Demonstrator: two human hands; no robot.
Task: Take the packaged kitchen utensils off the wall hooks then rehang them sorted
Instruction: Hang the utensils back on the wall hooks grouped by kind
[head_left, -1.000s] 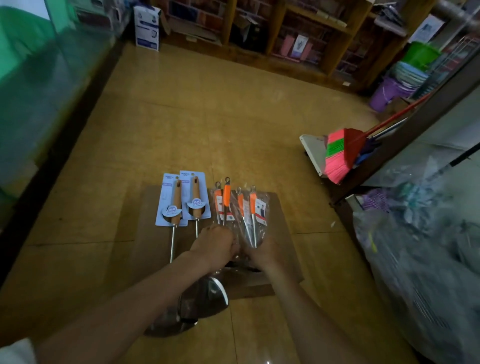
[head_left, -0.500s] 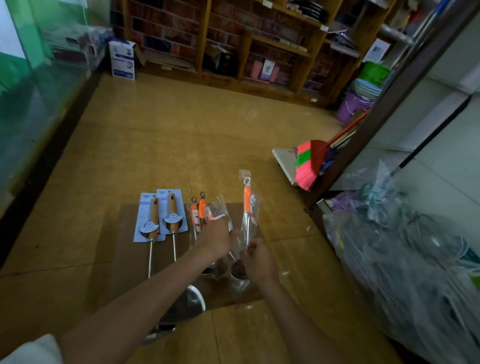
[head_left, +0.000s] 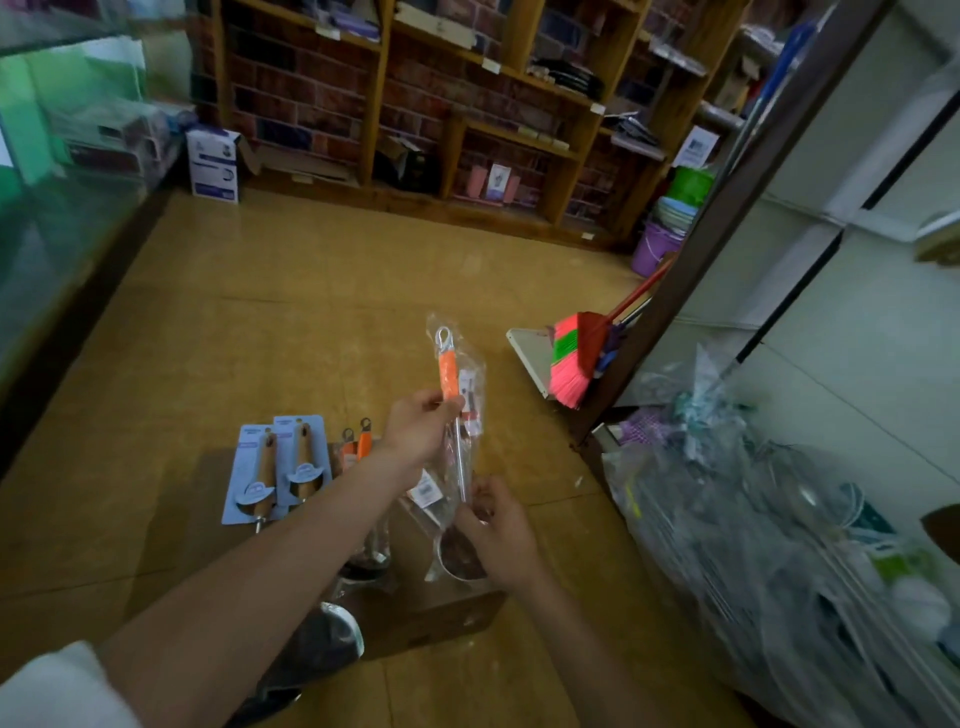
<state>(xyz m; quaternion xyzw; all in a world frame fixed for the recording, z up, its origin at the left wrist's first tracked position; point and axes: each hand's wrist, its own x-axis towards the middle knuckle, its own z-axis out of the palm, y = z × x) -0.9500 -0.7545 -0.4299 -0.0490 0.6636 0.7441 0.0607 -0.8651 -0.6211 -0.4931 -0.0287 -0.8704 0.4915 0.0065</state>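
A bagged orange-handled ladle is held nearly upright above the cardboard sheet, hanging loop uppermost. Its handle is pinched by the left hand, and its bowl end is gripped lower down by the right hand.

**Both hands on one ladle**

Our left arm stretches forward from the low left, with a white sleeve at its near end. Our left hand is the higher one, and its fingers curl round the handle of a ladle. Our right arm enters from the lower edge. Our right hand is lower and nearer, its back towards us, its fingers closed on the ladle's lower part.
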